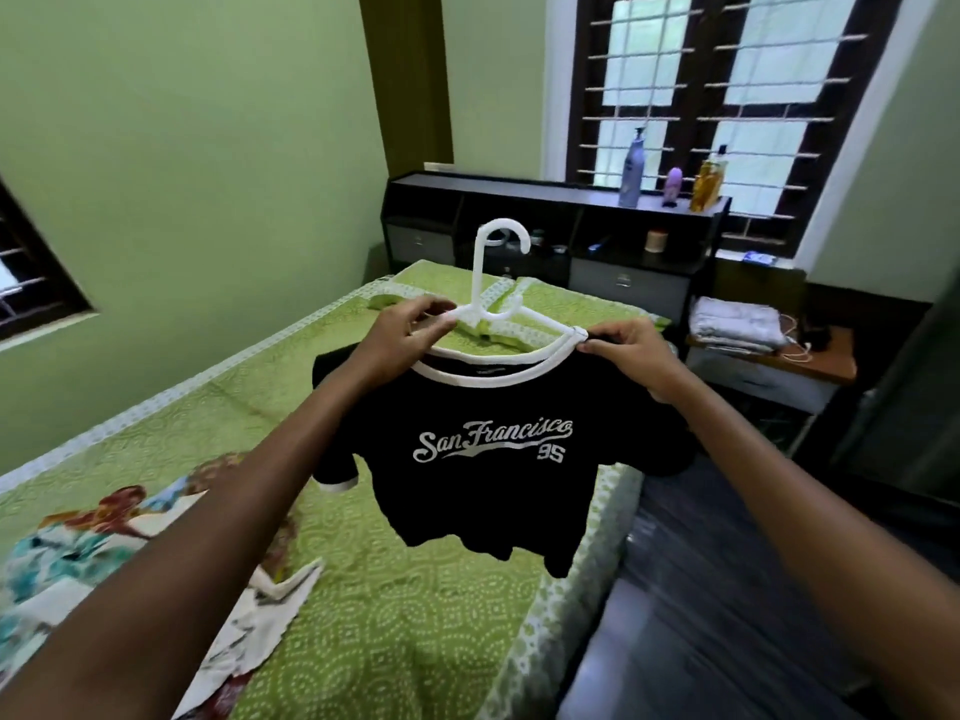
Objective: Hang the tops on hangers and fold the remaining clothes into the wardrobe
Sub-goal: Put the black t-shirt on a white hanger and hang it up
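1. A black top [488, 459] printed "San Francisco 95" is held up above the bed [415, 615], over its right edge; a white hanger [493, 283] is seated inside the white-trimmed neckline, hook up.
2. The left hand [402, 335] is curled round the hanger at the base of the hook; the left shoulder of the top is covered by that hand, so its seating cannot be told.
3. The right hand [631, 350] is pinching the right shoulder fabric at the hanger's right tip; that end is judged not fully covered yet.
4. Progress is judged early to middle; this top is nearly hung but not yet carried to a wardrobe; no wardrobe is seen.
5. A patterned garment [140, 553] is left spread on the bed, at its near left; it is unfolded and untouched.
6. Folded pale cloth [737, 324] is seen on a side table right of the bed; its part in the task cannot be told.
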The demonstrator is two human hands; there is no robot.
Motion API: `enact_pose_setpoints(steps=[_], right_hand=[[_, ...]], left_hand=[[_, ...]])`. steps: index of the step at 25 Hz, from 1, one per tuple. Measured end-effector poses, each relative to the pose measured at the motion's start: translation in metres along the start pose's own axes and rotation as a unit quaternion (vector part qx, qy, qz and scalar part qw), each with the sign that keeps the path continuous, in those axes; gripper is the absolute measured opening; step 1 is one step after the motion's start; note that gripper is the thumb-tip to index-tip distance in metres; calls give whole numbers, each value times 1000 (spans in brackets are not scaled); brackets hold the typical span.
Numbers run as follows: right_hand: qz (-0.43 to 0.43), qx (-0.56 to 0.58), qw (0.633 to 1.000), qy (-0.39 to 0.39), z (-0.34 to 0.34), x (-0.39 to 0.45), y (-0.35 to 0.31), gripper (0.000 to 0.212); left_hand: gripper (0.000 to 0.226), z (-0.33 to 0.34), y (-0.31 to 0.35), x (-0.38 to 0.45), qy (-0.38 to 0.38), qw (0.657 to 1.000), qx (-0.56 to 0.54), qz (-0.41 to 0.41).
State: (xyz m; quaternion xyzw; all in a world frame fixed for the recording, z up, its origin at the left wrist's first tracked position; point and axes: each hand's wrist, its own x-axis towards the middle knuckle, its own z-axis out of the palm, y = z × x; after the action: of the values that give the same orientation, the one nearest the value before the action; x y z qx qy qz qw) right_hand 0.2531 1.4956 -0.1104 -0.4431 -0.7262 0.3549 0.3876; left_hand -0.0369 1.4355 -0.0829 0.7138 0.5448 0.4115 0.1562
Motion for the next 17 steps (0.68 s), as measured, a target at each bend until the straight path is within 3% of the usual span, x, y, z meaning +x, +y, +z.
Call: enact_pose_setpoints(steps=[4, 8, 17], right_hand=[[2, -16, 999, 45, -61, -9, 27, 18], [15, -69, 994, 88, -127, -19, 55, 21], [165, -188, 955, 161, -266, -25, 136, 27]], left_hand=[[11, 78, 42, 60, -45, 998, -27, 36], [20, 145, 62, 107, -50, 994, -75, 58], [17, 287, 91, 221, -129, 967, -190, 110]])
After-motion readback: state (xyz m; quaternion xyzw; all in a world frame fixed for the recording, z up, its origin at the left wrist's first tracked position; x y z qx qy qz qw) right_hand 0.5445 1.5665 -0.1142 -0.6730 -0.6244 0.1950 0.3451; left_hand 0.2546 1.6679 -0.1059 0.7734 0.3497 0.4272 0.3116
